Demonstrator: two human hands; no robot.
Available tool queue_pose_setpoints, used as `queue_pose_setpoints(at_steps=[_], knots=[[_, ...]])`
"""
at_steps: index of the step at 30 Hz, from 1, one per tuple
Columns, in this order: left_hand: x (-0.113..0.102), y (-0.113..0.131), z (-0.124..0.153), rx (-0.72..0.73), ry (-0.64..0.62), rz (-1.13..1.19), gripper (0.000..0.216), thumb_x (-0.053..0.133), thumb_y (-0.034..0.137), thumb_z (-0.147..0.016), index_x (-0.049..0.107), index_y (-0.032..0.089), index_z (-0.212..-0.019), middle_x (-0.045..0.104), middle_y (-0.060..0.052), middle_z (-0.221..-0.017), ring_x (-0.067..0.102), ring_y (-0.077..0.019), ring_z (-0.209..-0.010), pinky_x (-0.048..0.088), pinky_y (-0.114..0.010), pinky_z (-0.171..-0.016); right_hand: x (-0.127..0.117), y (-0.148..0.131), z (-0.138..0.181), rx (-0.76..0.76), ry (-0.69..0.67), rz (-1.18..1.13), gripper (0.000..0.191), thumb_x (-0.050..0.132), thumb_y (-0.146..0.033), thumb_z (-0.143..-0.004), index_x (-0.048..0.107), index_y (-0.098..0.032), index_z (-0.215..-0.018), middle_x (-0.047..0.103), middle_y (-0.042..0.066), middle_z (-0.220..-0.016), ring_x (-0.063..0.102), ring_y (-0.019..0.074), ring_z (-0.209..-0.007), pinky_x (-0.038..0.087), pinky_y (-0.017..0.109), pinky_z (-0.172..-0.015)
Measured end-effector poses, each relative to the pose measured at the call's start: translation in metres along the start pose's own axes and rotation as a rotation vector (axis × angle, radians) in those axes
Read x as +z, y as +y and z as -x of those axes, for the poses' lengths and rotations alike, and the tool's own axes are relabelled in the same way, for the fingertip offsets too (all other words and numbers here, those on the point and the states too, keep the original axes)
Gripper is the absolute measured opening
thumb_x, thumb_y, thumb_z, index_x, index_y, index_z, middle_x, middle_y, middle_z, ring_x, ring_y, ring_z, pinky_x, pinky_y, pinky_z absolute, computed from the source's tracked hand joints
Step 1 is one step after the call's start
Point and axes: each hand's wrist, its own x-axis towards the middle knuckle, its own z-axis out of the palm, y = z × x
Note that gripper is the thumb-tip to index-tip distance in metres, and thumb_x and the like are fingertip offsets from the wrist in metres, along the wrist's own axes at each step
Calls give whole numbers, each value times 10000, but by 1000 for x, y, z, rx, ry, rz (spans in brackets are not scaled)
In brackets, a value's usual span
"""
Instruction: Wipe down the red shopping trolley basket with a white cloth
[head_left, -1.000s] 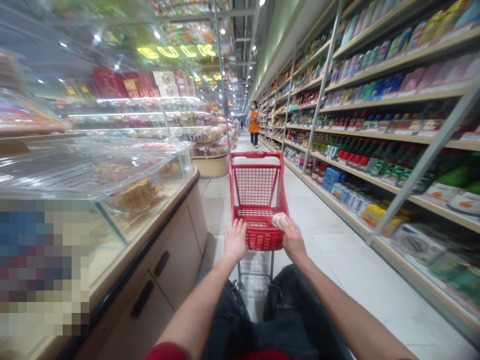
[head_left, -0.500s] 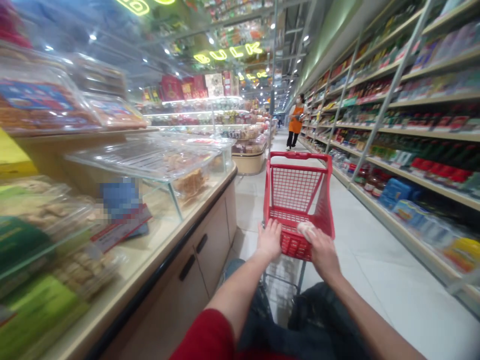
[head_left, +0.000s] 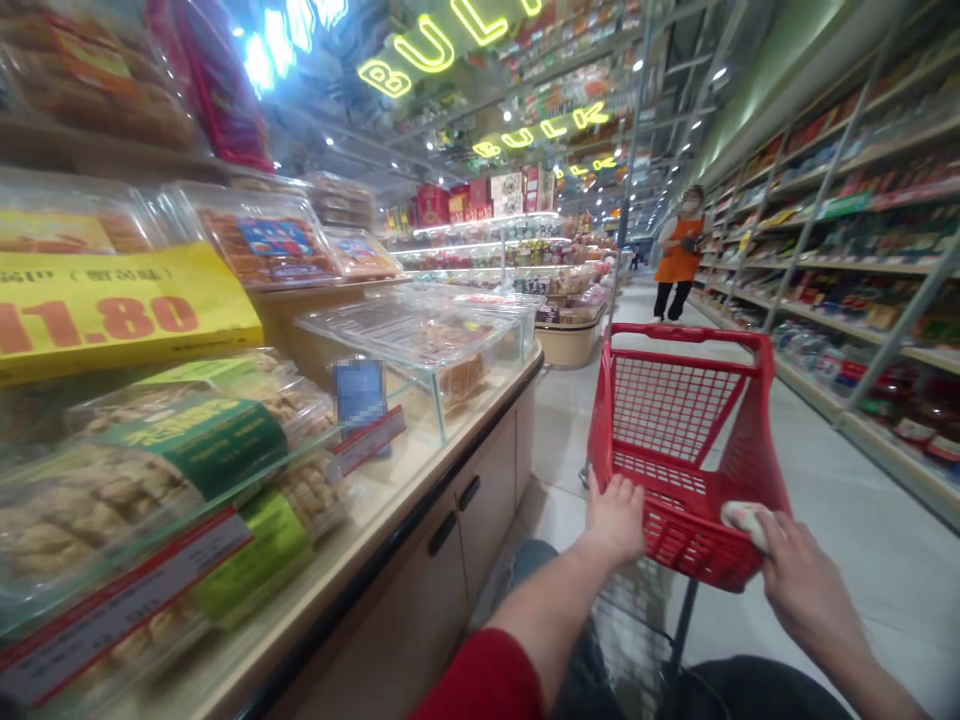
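Observation:
A small red shopping cart point(head_left: 679, 405) stands in a shop aisle in front of me, its basket bare. My left hand point(head_left: 616, 515) lies closed over the near left rim of the cart. My right hand point(head_left: 801, 585) grips the near right rim with a small pale wad point(head_left: 742, 518) pressed under the fingers; I cannot make out what the wad is.
A long bulk counter point(head_left: 420, 490) with clear boxes of biscuits point(head_left: 172, 450) and a yellow price sign point(head_left: 112, 315) runs along my left. Stocked shelves point(head_left: 862, 260) line the right. A person in an orange apron point(head_left: 679, 255) stands ahead in the aisle.
My view has swung left toward the counter, so the cart now sits right of centre. Both hands have stayed on its rim, and the person ahead appears nearer.

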Motion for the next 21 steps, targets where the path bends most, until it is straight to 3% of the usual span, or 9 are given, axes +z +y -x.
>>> queue_pose_setpoints(at_steps=[4, 9, 17, 21], knots=[[-2, 1, 1, -12, -104, -27, 708, 382, 307, -746, 155, 85, -1378, 168, -130, -1461, 74, -251, -1343, 36, -575, -1053, -8, -25, -7, 3, -85, 97, 466, 291, -331, -834, 502, -137, -1201, 514, 210, -1210, 432, 339, -1140, 403, 478, -766], [-3, 3, 0, -64, -142, -118, 714, 392, 260, -743, 139, 87, -1387, 110, -121, -1473, 37, -257, -1350, 32, -568, -1051, -11, -80, -20, -47, -79, 28, 374, 327, -158, -831, 569, -164, -1116, 573, 112, -1177, 476, 249, -1129, 348, 407, -915], [2, -2, -5, -37, -102, -181, 731, 403, 197, -712, 150, 106, -1391, 106, -91, -1473, 48, -241, -1352, 40, -546, -1057, -20, -45, -12, 193, 2, -63, 406, 320, -105, -819, 535, -148, -1161, 535, 140, -1220, 421, 251, -1188, 283, 480, -970], [-3, -2, -10, -40, -123, -186, 753, 438, 207, -683, 183, 117, -1385, 119, -99, -1468, 69, -259, -1349, 74, -552, -1047, -15, -83, -19, 103, -64, -83, 394, 334, -125, -825, 551, -164, -1151, 549, 110, -1211, 430, 237, -1177, 294, 444, -982]])
